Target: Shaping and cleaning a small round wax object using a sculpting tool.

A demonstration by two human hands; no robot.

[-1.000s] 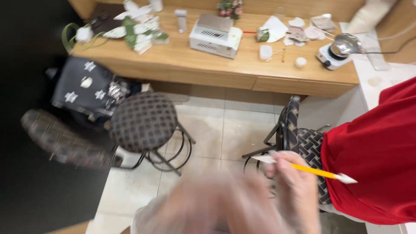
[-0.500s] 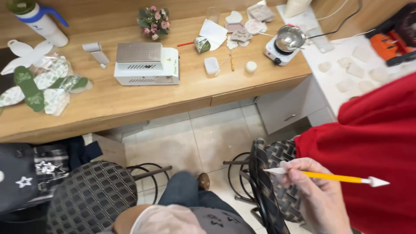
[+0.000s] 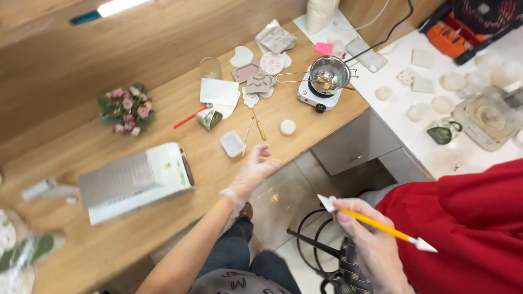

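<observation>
Yellow-handled sculpting tool with white pointed tips (image 3: 377, 226) lies pinched between the curled fingers (image 3: 348, 211) of the gloved right hand (image 3: 370, 245) at five o'clock, beside a red-clothed person (image 3: 468, 228). Left hand (image 3: 251, 173), gloved in clear plastic, reaches toward the wooden desk (image 3: 218, 179) with fingers spread open, holding nothing, just below a small clear plastic cup (image 3: 232, 144).

Clear glove (image 3: 251, 173) — dark jeans (image 3: 231, 253)

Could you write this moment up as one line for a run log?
left hand: gloved, open, reaching over wooden desk edge | right hand: holding yellow tool | nearest: small clear tub
</observation>
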